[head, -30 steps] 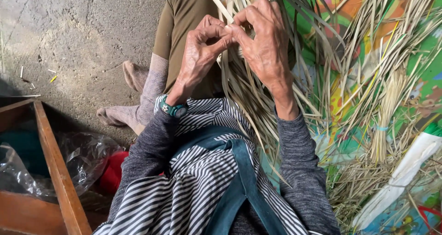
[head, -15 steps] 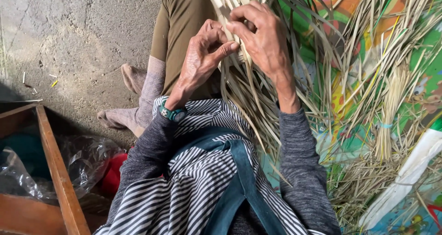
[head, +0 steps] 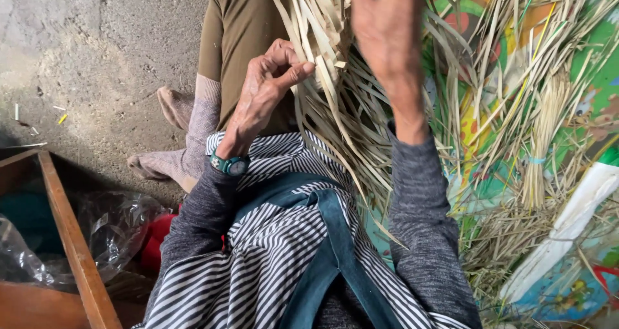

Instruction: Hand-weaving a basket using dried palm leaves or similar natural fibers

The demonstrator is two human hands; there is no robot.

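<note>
A: What sits at the far left?

B: A wooden crate [head: 76,251] with crumpled clear plastic [head: 109,229] beside it, on bare concrete.

A: And the left hand [head: 264,94]?

B: Thumb and forefinger pinched together on one strip of the dry palm-leaf strips [head: 335,90], which fan out just to its right, across the lap. A green wristwatch [head: 231,165] sits on that wrist.

A: The right hand [head: 387,26]?

B: Raised above the strips, blurred, partly out of view; whether its fingers grip anything, I cannot tell. Farther right, a tied straw bundle [head: 545,142] lies on a colourful mat [head: 593,77].
</note>
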